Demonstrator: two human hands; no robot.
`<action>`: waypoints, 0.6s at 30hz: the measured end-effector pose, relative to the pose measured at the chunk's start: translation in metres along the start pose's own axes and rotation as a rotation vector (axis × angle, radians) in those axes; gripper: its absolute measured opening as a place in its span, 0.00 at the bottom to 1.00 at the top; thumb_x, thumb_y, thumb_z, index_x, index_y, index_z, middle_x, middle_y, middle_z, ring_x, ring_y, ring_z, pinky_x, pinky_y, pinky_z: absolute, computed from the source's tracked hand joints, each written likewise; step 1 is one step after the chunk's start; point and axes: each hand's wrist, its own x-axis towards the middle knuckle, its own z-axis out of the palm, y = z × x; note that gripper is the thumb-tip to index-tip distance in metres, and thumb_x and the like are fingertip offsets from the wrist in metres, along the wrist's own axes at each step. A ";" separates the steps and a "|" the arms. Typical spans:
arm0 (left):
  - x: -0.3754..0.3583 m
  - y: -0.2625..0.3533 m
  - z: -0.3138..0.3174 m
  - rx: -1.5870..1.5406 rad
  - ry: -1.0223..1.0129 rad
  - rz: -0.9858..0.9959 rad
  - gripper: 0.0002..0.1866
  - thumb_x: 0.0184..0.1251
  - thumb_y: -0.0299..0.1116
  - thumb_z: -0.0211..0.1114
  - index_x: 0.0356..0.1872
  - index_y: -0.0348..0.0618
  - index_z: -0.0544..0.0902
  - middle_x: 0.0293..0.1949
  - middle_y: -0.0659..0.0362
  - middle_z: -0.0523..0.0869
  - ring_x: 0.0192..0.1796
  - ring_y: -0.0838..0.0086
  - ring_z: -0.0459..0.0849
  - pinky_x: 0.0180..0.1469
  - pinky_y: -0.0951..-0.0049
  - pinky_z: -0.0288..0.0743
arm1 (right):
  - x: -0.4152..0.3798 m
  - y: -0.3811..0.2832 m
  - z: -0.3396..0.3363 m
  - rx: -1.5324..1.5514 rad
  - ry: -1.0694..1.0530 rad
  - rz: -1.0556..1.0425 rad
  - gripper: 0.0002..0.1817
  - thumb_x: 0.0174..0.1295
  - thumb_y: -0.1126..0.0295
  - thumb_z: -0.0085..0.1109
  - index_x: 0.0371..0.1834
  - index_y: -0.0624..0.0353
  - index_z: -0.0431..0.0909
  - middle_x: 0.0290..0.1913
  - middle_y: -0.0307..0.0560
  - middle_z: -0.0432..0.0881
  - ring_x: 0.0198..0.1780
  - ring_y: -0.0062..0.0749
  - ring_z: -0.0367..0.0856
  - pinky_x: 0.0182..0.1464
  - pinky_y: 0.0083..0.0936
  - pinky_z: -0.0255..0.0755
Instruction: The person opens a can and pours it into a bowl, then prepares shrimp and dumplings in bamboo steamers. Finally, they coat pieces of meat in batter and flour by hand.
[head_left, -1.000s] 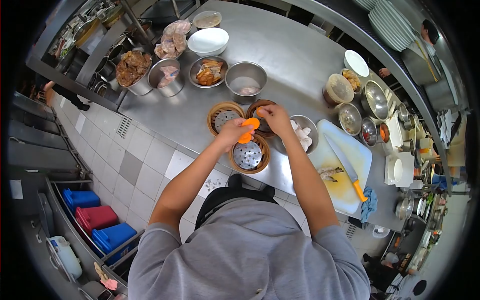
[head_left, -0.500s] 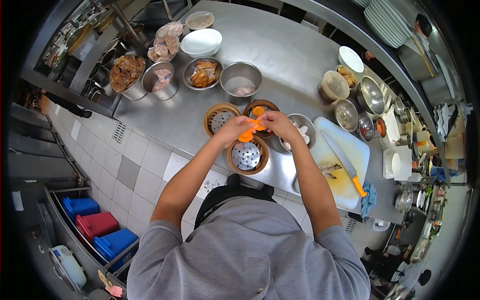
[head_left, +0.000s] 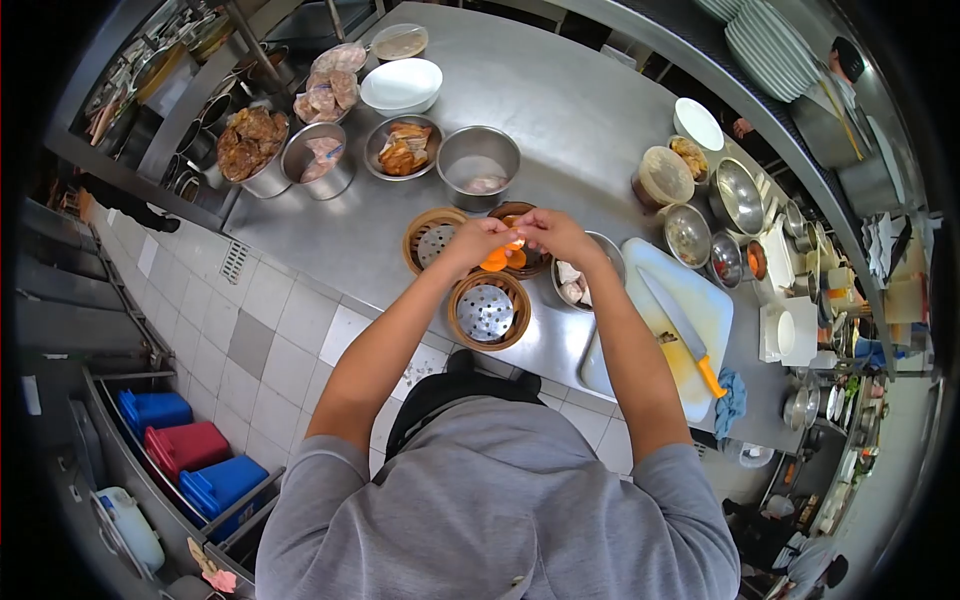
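Note:
My left hand (head_left: 482, 243) and my right hand (head_left: 556, 236) meet over the back right bamboo steamer (head_left: 541, 268), fingers pinched together around orange carrot slices (head_left: 495, 260). The fingers partly cover these slices, so which hand holds which is hard to make out. Two more bamboo steamers with perforated metal plates stand close by: one at the back left (head_left: 409, 246), one in front (head_left: 457, 325). Right of my right hand, partly behind the forearm, is a metal bowl (head_left: 617, 262) with pale, whitish pieces (head_left: 572, 284) in it.
A white cutting board (head_left: 712, 309) with an orange-handled knife (head_left: 685, 322) lies at the right beside a blue cloth (head_left: 732, 402). Metal pots and bowls of meat (head_left: 403, 150) line the back left. More bowls (head_left: 688, 236) crowd the right, under an overhead shelf.
My right hand has shifted slightly up and left, closer to the left, now covering a carrot slice that showed in the steamer. My right forearm hides more of the dark scraps on the board.

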 end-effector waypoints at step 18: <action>-0.083 -0.009 -0.027 -0.146 0.091 0.034 0.16 0.67 0.24 0.67 0.54 0.39 0.77 0.43 0.56 0.86 0.46 0.76 0.86 0.48 0.75 0.81 | -0.029 -0.029 0.066 0.109 -0.090 -0.097 0.15 0.62 0.63 0.69 0.42 0.64 0.80 0.35 0.43 0.85 0.37 0.21 0.83 0.40 0.24 0.78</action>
